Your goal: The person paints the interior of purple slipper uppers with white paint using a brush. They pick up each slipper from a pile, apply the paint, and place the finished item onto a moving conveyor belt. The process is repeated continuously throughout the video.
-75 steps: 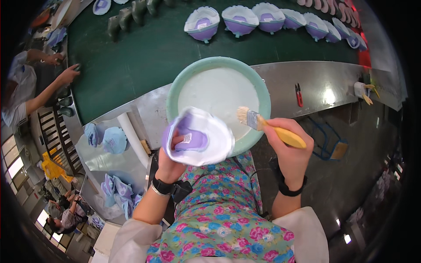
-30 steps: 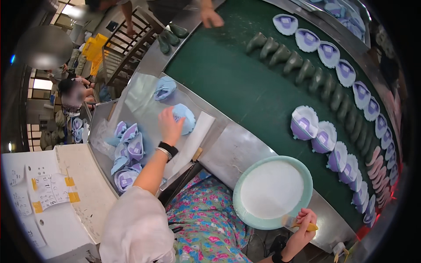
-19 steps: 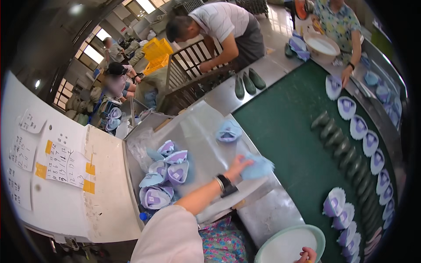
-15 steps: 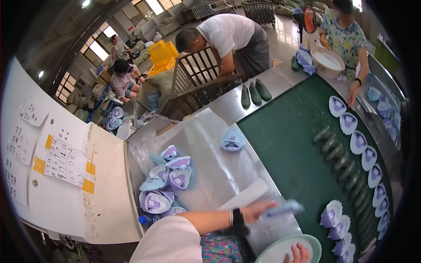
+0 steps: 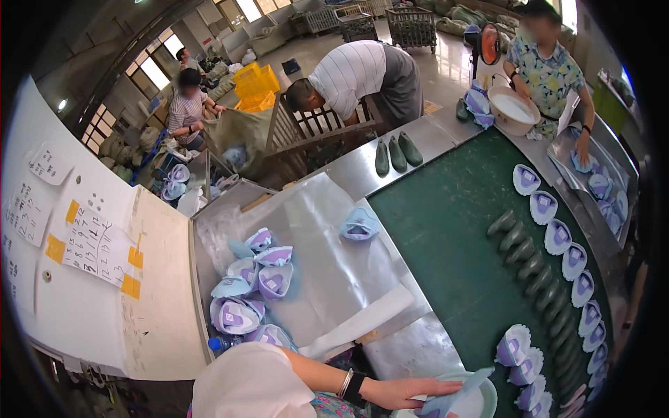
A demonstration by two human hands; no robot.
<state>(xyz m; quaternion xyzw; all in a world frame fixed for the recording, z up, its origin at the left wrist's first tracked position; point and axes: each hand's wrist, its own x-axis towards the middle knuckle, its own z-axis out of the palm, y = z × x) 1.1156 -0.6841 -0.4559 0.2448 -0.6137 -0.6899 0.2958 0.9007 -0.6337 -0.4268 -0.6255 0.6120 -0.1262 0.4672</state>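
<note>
My left hand [image 5: 401, 392], with a black band and bangle at the wrist, grips a light blue shoe upper [image 5: 460, 391]. It holds the piece over a white basin with a pale green rim [image 5: 490, 393] at the lower edge. The upper hides part of the basin. I cannot see my right hand. Beside the basin, several lilac and blue shoe uppers [image 5: 514, 345] stand in a row on the green belt [image 5: 446, 237]. Left of my arm lies a pile of similar uppers [image 5: 275, 280], and one more upper [image 5: 359, 224] sits alone on the metal table [image 5: 313, 240].
Dark green shoe lasts [image 5: 536, 261] and another row of uppers [image 5: 557, 237] line the belt. Three lasts [image 5: 398, 155] stand on its far ledge. A co-worker [image 5: 547, 66] stands far right by a basin [image 5: 514, 111]; another person [image 5: 362, 73] bends over a crate [image 5: 306, 129].
My left hand has carried the upper down and toward me, over the basin. My right hand has dropped out of sight. The far-right co-worker's hand has moved from the belt to uppers on the side table.
</note>
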